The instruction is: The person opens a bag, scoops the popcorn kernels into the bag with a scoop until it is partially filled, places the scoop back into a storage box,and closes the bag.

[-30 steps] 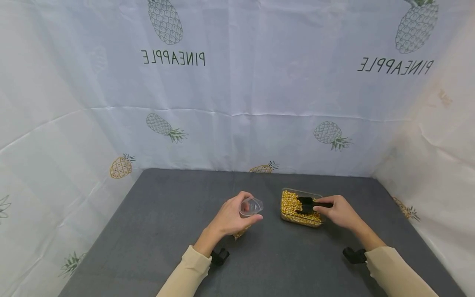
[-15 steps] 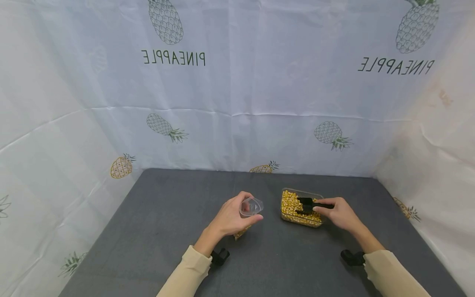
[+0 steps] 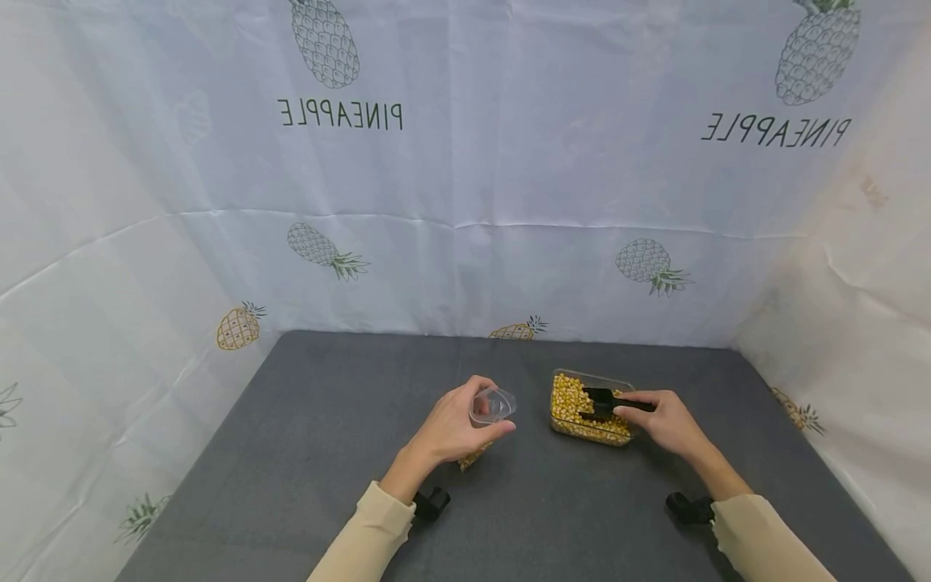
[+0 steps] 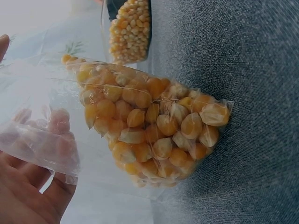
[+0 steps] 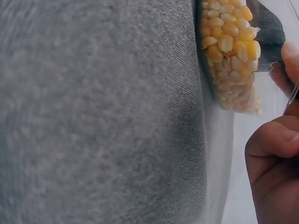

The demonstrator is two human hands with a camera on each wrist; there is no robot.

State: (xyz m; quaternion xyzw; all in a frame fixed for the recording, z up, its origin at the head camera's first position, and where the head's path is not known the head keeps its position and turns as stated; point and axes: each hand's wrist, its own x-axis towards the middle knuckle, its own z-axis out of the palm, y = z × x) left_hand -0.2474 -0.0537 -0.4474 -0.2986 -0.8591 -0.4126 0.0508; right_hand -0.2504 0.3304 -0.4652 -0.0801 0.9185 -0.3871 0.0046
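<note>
My left hand (image 3: pixel 449 430) grips the mouth of a small clear plastic bag (image 3: pixel 492 404) and holds it upright on the grey table (image 3: pixel 320 420). The bag's bottom is filled with yellow corn kernels (image 4: pixel 154 130). To its right stands a clear rectangular container (image 3: pixel 591 439) of kernels (image 5: pixel 229 56). My right hand (image 3: pixel 665 422) pinches the handle of a black scoop (image 3: pixel 600 402), whose bowl lies in the container's corn. In the right wrist view the scoop (image 5: pixel 271 32) shows dark behind the kernels, beside my thumb (image 5: pixel 275 154).
White cloth printed with pineapples (image 3: pixel 465 202) walls the table at the back and on both sides. The container (image 4: pixel 131 28) stands about a hand's width from the bag. Black wrist camera mounts (image 3: pixel 431 503) sit under both sleeves.
My right forearm has drifted slightly left while the scoop stays in the corn. The left hand and bag have not moved.
</note>
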